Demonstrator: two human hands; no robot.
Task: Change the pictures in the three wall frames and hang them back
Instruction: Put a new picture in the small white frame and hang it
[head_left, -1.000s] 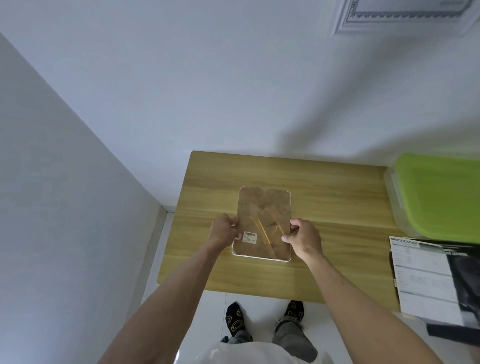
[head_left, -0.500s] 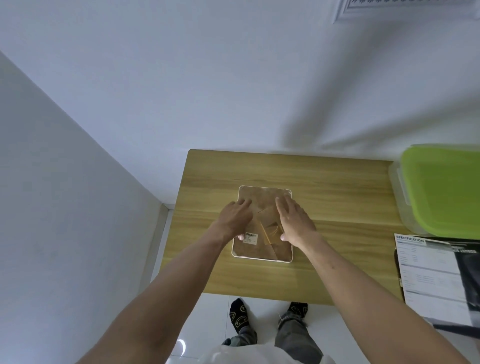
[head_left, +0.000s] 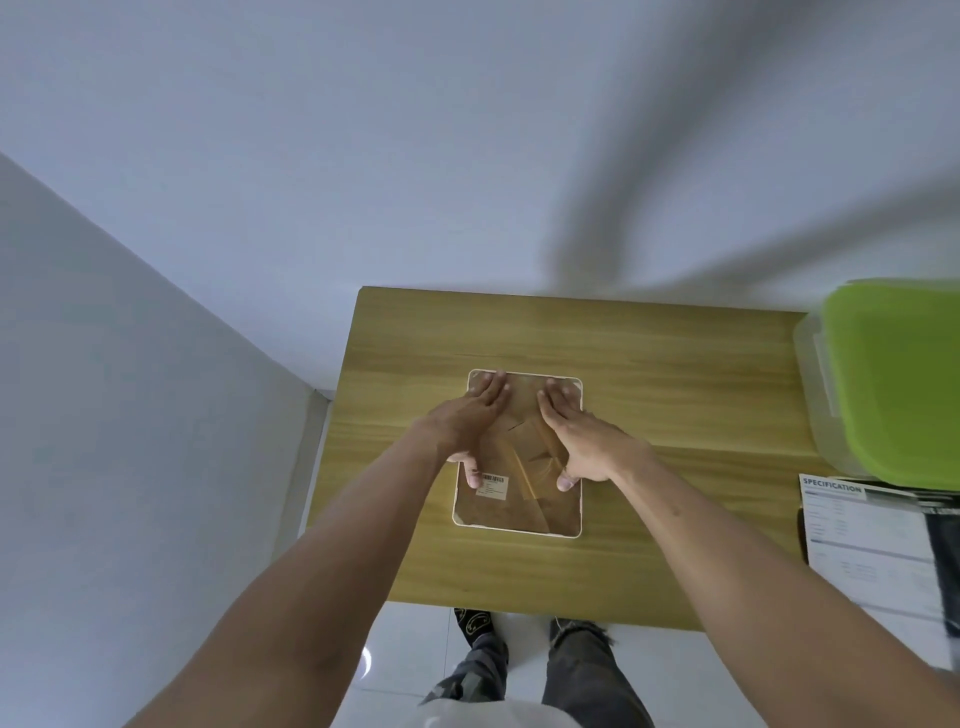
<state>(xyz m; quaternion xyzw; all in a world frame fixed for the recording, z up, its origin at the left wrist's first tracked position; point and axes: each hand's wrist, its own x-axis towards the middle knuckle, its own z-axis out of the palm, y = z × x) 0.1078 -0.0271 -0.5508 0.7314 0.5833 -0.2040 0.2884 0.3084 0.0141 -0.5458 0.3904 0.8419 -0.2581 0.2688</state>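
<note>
A white-rimmed picture frame (head_left: 519, 512) lies face down on the wooden table (head_left: 649, 395), its brown backing board up, with a barcode sticker (head_left: 491, 486) near the lower left. My left hand (head_left: 475, 418) rests flat on the backing's left half, fingers spread and reaching the far edge. My right hand (head_left: 576, 436) lies flat on the right half, thumb pressed near the fold-out stand (head_left: 530, 457). Neither hand grips anything.
A clear storage box with a green lid (head_left: 893, 379) stands at the table's right end. A printed sheet headed "SPECIFICATION" (head_left: 862, 535) lies in front of it. White walls close in behind and to the left of the table.
Both hands let go of the frame's side edges, slid forward over the backing board and now lie flat on it. The camera tilted down, so the wall frame left the view.
</note>
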